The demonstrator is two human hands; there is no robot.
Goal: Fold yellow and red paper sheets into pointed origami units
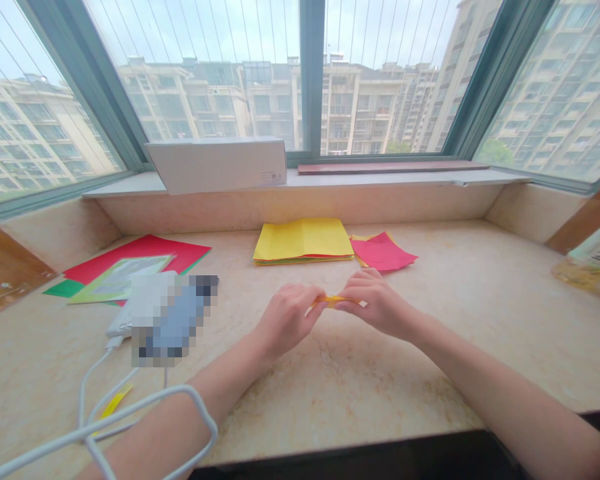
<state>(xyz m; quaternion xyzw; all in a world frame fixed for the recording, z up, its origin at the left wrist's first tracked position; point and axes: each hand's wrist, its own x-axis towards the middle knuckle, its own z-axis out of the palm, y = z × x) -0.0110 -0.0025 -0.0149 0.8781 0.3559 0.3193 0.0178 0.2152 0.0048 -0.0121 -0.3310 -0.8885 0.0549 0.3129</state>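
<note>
Cable looped across the left forearm at 7 o'clock could snag on a pull and tear the yellow paper strip pinched at 12 o'clock between the curled left hand and right hand.

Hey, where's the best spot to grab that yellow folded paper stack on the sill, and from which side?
Take the yellow folded paper stack by its near long edge, coming from your side, thumb on top and fingers sliding underneath. It lies flat on the stone sill, so that open front edge looks easiest to reach. Its layers look loose, so pinch them all together.
</note>
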